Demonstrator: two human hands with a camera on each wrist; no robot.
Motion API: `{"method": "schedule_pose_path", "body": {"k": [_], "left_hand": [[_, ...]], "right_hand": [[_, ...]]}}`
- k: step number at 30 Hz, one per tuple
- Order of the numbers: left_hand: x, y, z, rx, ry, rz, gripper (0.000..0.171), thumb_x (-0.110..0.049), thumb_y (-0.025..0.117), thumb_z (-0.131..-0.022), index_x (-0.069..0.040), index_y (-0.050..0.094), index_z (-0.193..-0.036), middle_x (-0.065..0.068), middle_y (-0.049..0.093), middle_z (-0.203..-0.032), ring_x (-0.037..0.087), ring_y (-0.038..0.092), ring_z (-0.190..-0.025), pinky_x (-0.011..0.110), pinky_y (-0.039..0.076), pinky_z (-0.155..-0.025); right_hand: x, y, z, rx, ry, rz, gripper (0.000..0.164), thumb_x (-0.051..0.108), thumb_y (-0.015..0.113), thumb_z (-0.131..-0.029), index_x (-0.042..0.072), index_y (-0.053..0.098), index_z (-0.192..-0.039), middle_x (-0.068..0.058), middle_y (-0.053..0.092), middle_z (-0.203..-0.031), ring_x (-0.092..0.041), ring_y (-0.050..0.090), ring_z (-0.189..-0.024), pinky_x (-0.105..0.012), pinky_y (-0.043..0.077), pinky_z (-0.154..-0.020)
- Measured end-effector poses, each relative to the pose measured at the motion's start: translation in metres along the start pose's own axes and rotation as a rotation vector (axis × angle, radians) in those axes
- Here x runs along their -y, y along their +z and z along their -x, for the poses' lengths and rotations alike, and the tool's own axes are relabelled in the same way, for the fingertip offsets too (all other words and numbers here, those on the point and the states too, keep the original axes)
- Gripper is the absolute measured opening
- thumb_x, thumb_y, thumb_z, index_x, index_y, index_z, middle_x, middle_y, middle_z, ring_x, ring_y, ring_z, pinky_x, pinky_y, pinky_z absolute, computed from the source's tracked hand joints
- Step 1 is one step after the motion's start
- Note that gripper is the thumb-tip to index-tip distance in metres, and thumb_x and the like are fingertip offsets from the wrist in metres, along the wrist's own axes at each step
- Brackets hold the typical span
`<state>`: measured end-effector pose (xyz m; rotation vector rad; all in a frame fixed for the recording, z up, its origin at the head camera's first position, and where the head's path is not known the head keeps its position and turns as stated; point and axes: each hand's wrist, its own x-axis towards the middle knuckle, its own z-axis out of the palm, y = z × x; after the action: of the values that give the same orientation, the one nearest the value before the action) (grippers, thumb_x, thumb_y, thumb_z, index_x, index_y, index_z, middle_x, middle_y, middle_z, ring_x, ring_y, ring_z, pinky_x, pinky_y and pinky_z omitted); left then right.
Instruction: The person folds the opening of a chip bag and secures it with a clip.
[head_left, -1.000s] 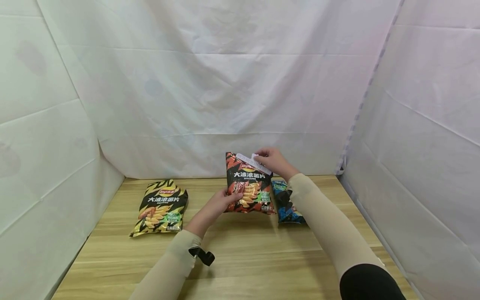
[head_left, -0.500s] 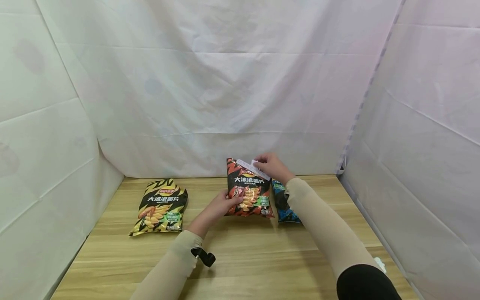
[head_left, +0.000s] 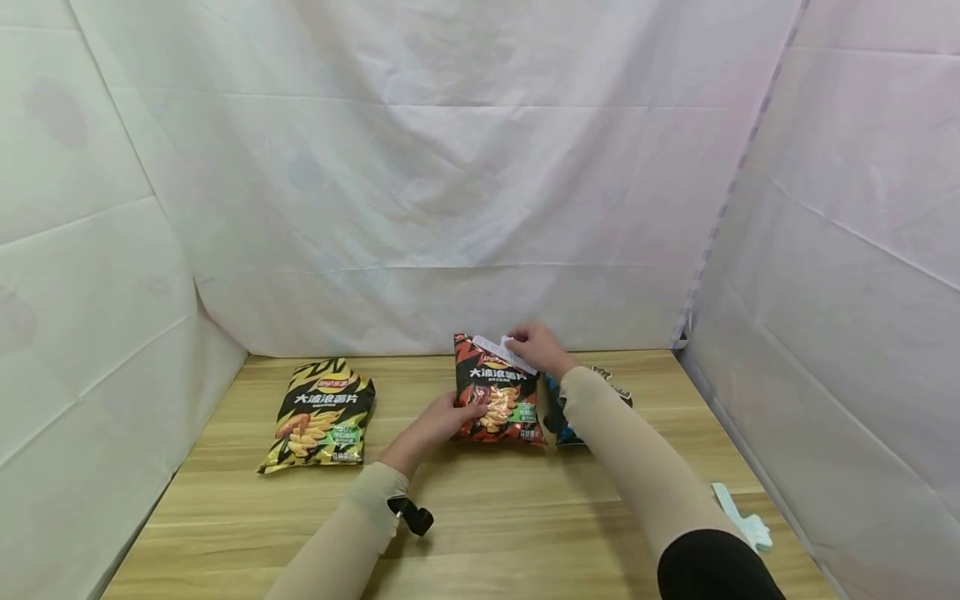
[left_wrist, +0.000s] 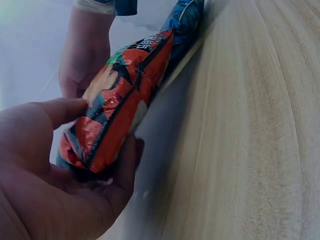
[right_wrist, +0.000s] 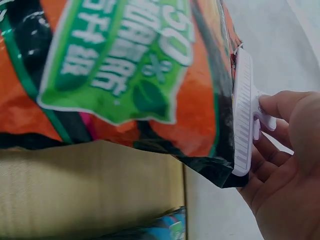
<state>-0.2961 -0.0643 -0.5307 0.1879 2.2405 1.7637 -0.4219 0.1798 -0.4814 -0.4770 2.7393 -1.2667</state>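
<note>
Thumb in front and fingers behind, the person's left hand (head_left: 446, 418) holds a red chip bag (head_left: 498, 398) at its eight o'clock edge, just past the middle of the table (head_left: 465, 525). From where I stand, the bag looks upright but leaning a little; whether its bottom edge touches the wood I can't tell. I'd judge it light and puffed, soft in the middle, slick on its foil face, with brittle contents that a hard squeeze could crush. Its side edges or flat top seam seem the kindest places to take hold.

Along the top, from about twelve to one o'clock, lies a white clip (right_wrist: 243, 115), slanted and looking stiff. The right hand (head_left: 542, 348), nearly closed up, pinches the clip's small tab between thumb and finger; I can't make out how firmly the clip bites.

Just beside the red bag, at three o'clock, a blue bag (head_left: 568, 437) is partly hidden by the right forearm. Well apart at nine o'clock lies a yellow bag (head_left: 318, 414), and at four o'clock a pale clip (head_left: 746, 526) lies near the right sleeve.
</note>
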Motion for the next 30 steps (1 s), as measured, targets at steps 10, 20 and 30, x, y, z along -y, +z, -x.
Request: {"method": "schedule_pose_path", "body": {"k": [10, 20, 30], "left_hand": [[0.006, 0.003, 0.002, -0.067, -0.003, -0.229, 0.047, -0.039, 0.077, -0.104, 0.002, 0.072, -0.125, 0.009, 0.074, -0.102, 0.018, 0.066, -0.082, 0.034, 0.054, -0.071], [0.002, 0.007, 0.009, -0.156, 0.003, -0.446, 0.052, -0.047, 0.078, -0.101, 0.002, 0.07, -0.117, 0.009, 0.07, -0.095, 0.022, 0.064, -0.078, 0.036, 0.052, -0.064], [0.002, 0.009, 0.008, -0.145, -0.005, -0.498, 0.051, -0.05, 0.075, -0.102, 0.0, 0.072, -0.11, 0.008, 0.068, -0.088, 0.022, 0.063, -0.072, 0.036, 0.049, -0.062]], "right_hand": [[-0.014, 0.019, -0.003, 0.032, -0.02, 0.1, 0.033, 0.022, 0.064, -0.115, 0.001, 0.074, -0.138, -0.016, 0.074, -0.131, -0.027, 0.072, -0.111, -0.051, 0.058, -0.1], [-0.02, 0.027, -0.006, 0.104, 0.043, 0.149, 0.033, 0.021, 0.055, -0.118, -0.004, 0.074, -0.128, -0.007, 0.072, -0.093, -0.016, 0.062, -0.073, -0.041, 0.057, -0.075], [-0.025, 0.027, -0.008, 0.175, 0.074, 0.18, 0.034, 0.017, 0.047, -0.12, 0.003, 0.071, -0.1, -0.007, 0.058, -0.073, -0.015, 0.045, -0.056, -0.039, 0.046, -0.064]]}}
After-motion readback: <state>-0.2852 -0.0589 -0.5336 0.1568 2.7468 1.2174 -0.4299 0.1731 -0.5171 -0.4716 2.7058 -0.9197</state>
